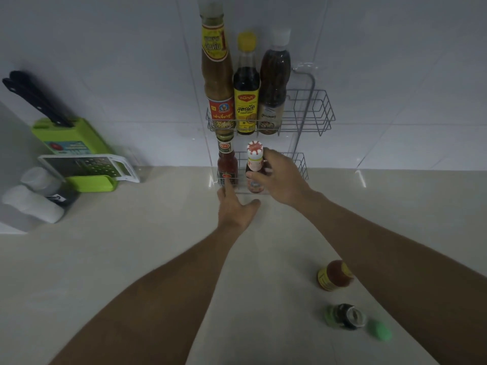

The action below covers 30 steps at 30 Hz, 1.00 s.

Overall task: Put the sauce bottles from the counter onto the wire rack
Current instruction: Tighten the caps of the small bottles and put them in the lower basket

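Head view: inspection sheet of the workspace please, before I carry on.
Surface: beige counter, two bottles not yet racked: orange-sauce bottle, green-capped bottle.
Job's things: wire rack; upper tier holds three bottles; red sauce bottle in lower tier; red-and-white-capped bottle at lower tier.
Clutter: knife block, grater, two shakers, far left.
Grippers: left hand, fingers straight, fingertip at red sauce bottle; right hand grips red-and-white-capped bottle.
Cables: nothing seen.
Surroundings: white tiled wall behind rack.
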Each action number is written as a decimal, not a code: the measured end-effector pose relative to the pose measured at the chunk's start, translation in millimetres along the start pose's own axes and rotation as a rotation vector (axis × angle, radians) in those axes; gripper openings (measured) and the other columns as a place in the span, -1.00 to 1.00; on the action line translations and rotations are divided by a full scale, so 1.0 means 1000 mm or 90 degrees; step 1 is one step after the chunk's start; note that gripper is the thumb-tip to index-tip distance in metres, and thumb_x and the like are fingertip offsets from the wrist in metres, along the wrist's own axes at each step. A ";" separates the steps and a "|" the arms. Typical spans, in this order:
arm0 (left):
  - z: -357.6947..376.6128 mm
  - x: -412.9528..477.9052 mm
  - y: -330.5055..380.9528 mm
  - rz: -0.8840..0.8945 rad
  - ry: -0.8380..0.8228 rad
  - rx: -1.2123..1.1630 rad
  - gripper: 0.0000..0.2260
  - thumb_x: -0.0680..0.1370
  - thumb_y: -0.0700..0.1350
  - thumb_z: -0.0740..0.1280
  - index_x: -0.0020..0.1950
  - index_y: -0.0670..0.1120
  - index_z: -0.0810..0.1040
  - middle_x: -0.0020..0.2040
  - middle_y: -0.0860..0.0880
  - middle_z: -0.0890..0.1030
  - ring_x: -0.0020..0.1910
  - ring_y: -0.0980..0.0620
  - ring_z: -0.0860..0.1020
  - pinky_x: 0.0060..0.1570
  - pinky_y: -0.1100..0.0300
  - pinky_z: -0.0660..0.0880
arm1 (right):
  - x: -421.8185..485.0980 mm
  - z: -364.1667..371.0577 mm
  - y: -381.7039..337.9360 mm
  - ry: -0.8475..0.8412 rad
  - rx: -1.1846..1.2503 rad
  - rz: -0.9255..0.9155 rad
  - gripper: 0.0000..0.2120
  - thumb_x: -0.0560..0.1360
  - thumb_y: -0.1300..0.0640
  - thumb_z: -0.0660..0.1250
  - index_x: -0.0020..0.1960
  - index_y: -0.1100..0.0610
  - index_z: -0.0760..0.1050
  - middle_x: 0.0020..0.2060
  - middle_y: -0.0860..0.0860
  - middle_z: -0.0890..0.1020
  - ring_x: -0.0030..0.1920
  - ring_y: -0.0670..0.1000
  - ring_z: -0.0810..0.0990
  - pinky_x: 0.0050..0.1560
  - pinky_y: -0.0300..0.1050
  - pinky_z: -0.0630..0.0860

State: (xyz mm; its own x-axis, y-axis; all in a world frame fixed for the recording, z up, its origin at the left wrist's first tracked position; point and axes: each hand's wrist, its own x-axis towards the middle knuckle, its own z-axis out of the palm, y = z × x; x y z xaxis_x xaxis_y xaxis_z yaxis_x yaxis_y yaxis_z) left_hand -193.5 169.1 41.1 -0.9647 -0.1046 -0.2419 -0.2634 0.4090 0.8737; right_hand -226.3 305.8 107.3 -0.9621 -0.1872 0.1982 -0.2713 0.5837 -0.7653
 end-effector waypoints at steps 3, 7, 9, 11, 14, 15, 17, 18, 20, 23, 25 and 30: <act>-0.005 0.017 -0.003 -0.006 0.007 0.024 -0.14 0.44 -0.10 0.46 0.64 0.01 0.08 0.54 -0.07 0.18 0.41 -0.21 0.43 0.39 -0.13 0.45 | 0.018 0.007 0.011 0.028 -0.026 -0.030 -0.70 0.47 0.09 0.46 0.16 0.08 0.50 -0.01 0.04 0.59 -0.04 0.02 0.56 -0.04 -0.13 0.50; -0.009 0.035 0.001 0.004 0.023 0.002 -0.21 0.40 -0.26 0.43 0.58 -0.09 0.18 0.48 -0.13 0.28 0.39 -0.14 0.43 0.39 -0.04 0.45 | 0.033 0.023 0.023 0.057 -0.014 -0.038 -0.66 0.46 0.10 0.46 0.20 0.10 0.50 0.03 0.03 0.58 -0.02 -0.04 0.53 -0.01 -0.15 0.49; -0.009 0.042 0.002 0.002 0.029 -0.012 -0.28 0.40 -0.29 0.42 0.52 -0.12 0.24 0.41 -0.13 0.37 0.32 -0.14 0.48 0.32 -0.04 0.51 | 0.040 0.032 0.028 0.048 -0.026 -0.023 -0.65 0.46 0.09 0.46 0.20 0.13 0.49 0.04 0.07 0.60 -0.01 0.03 0.57 -0.02 -0.08 0.53; -0.007 0.047 0.003 -0.008 0.032 -0.033 -0.32 0.41 -0.30 0.40 0.49 -0.11 0.24 0.35 -0.12 0.44 0.29 -0.12 0.52 0.30 -0.05 0.52 | 0.047 0.040 0.033 0.036 -0.023 0.014 -0.66 0.48 0.11 0.45 0.19 0.18 0.48 0.04 0.13 0.61 0.02 0.12 0.59 0.02 0.06 0.56; -0.005 0.051 0.000 -0.015 0.033 -0.044 -0.32 0.42 -0.30 0.40 0.49 -0.08 0.23 0.33 -0.11 0.48 0.28 -0.10 0.53 0.26 0.03 0.53 | 0.056 0.047 0.042 0.023 -0.025 0.076 -0.68 0.53 0.09 0.41 0.19 0.22 0.45 0.07 0.16 0.61 0.07 0.17 0.59 0.06 0.13 0.55; -0.004 0.051 -0.001 -0.017 0.030 -0.045 -0.31 0.42 -0.30 0.39 0.50 -0.07 0.21 0.34 -0.11 0.48 0.29 -0.10 0.53 0.26 0.03 0.53 | 0.058 0.048 0.045 0.016 -0.027 0.090 -0.68 0.54 0.08 0.40 0.19 0.23 0.44 0.08 0.17 0.61 0.07 0.18 0.59 0.06 0.13 0.55; -0.004 0.052 -0.005 -0.022 0.013 -0.033 -0.26 0.42 -0.31 0.36 0.55 -0.07 0.15 0.44 -0.13 0.42 0.36 -0.14 0.50 0.32 -0.01 0.50 | 0.062 0.050 0.048 0.000 -0.024 0.104 -0.68 0.54 0.07 0.39 0.18 0.23 0.44 0.08 0.18 0.62 0.07 0.19 0.59 0.04 0.12 0.55; -0.004 0.051 -0.007 -0.023 0.003 -0.020 -0.22 0.42 -0.30 0.35 0.58 -0.08 0.10 0.52 -0.16 0.35 0.41 -0.16 0.46 0.36 -0.05 0.48 | 0.064 0.051 0.049 -0.009 -0.020 0.106 -0.68 0.54 0.07 0.39 0.18 0.23 0.44 0.08 0.18 0.62 0.07 0.19 0.60 0.03 0.11 0.55; -0.004 0.050 -0.009 -0.022 -0.014 0.006 -0.15 0.43 -0.30 0.34 0.64 -0.09 0.00 0.61 -0.20 0.20 0.48 -0.17 0.39 0.40 -0.07 0.45 | 0.066 0.051 0.050 -0.023 -0.018 0.113 -0.66 0.54 0.06 0.40 0.19 0.23 0.44 0.10 0.18 0.63 0.08 0.18 0.61 0.00 0.02 0.54; -0.005 0.046 -0.011 -0.012 -0.026 0.041 -0.08 0.44 -0.29 0.33 0.67 -0.04 -0.11 0.68 -0.11 -0.02 0.53 -0.16 0.32 0.41 0.02 0.44 | 0.064 0.053 0.054 -0.037 -0.019 0.135 -0.61 0.53 0.00 0.40 0.24 0.21 0.45 0.12 0.16 0.63 0.11 0.16 0.60 -0.04 -0.08 0.47; -0.005 0.045 -0.013 0.000 -0.031 0.050 -0.06 0.43 -0.30 0.33 0.67 -0.02 -0.13 0.69 -0.06 -0.05 0.53 -0.16 0.32 0.39 0.02 0.46 | 0.064 0.054 0.056 -0.049 -0.021 0.158 -0.58 0.55 -0.03 0.37 0.28 0.20 0.43 0.15 0.15 0.62 0.14 0.16 0.58 -0.06 -0.15 0.37; -0.005 0.042 -0.014 0.007 -0.039 0.046 -0.05 0.45 -0.27 0.35 0.67 0.04 -0.15 0.69 -0.02 -0.07 0.54 -0.15 0.31 0.31 0.07 0.49 | 0.061 0.055 0.056 -0.143 0.011 0.222 -0.45 0.58 -0.03 0.33 0.47 0.16 0.26 0.36 0.13 0.50 0.32 0.16 0.48 0.14 -0.15 0.35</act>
State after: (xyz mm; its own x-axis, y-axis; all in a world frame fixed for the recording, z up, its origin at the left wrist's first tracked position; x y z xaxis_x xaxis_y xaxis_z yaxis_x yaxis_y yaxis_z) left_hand -230.4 154.2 21.1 -0.9647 -0.0449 -0.2594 -0.2492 0.4738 0.8447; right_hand -298.8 283.5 42.9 -0.9657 -0.1502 -0.2119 0.0717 0.6299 -0.7733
